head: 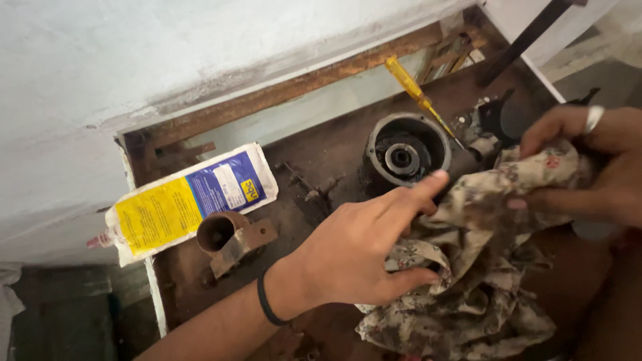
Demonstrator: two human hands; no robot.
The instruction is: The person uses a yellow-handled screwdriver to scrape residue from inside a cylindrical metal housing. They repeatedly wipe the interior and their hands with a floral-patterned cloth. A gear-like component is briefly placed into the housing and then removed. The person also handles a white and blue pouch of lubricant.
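Note:
My left hand (364,251) grips a dirty floral rag (468,267) at its lower fold, index finger stretched toward a round dark metal housing (404,150) with a bearing in its centre. My right hand (588,167), a ring on one finger, pinches the rag's upper end near the housing's right side. The rag drapes between both hands over the rusty metal tabletop (321,160). A black band circles my left wrist.
A yellow-handled screwdriver (418,97) lies behind the housing. A yellow, blue and white squeeze pouch (184,204) lies at the left edge, beside a rusty pipe piece on a bracket (231,237). Small bolts (314,184) lie mid-table. A whitish wall stands behind.

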